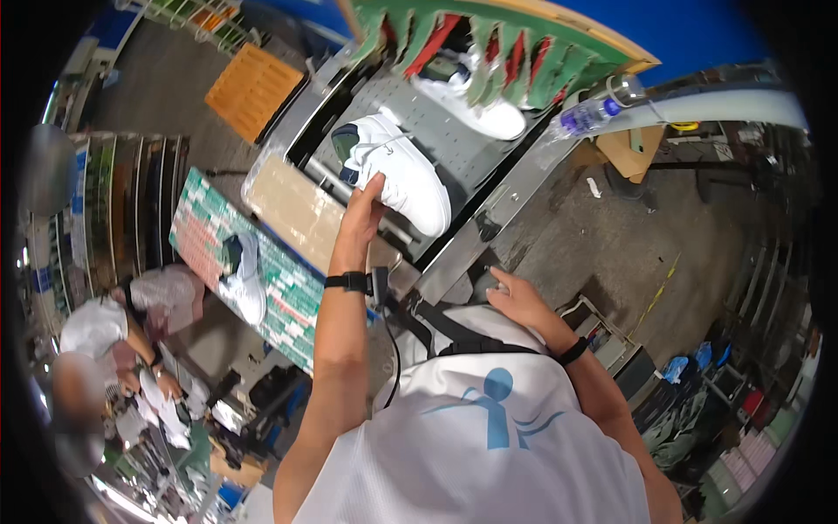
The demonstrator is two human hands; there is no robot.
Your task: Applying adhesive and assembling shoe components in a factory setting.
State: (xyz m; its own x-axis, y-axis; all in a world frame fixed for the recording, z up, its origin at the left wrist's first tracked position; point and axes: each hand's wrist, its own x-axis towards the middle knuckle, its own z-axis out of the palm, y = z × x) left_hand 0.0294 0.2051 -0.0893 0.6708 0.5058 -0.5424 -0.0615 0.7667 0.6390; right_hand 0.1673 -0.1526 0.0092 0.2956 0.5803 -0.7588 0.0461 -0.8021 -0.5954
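Observation:
A white sneaker (pixel 403 179) with a dark green lining and navy heel is over the near end of a grey conveyor (pixel 367 103). My left hand (pixel 365 210) grips its near side, thumb showing and the other fingers partly hidden by the shoe. Farther along the conveyor, another white sneaker (pixel 489 116) lies partly under the green and red strip curtain (pixel 515 70) of a machine. My right hand (pixel 517 299) hangs empty beside my waist, fingers loosely apart, near the conveyor's right corner.
Left of the conveyor, a green-and-white patterned board (pixel 284 301) carries a white sneaker (pixel 247 284). A tan board (pixel 297 210) lies beside the conveyor's edge. A plastic bottle (pixel 587 116) stands at the right rail. A co-worker (pixel 100 332) handles white shoes at lower left.

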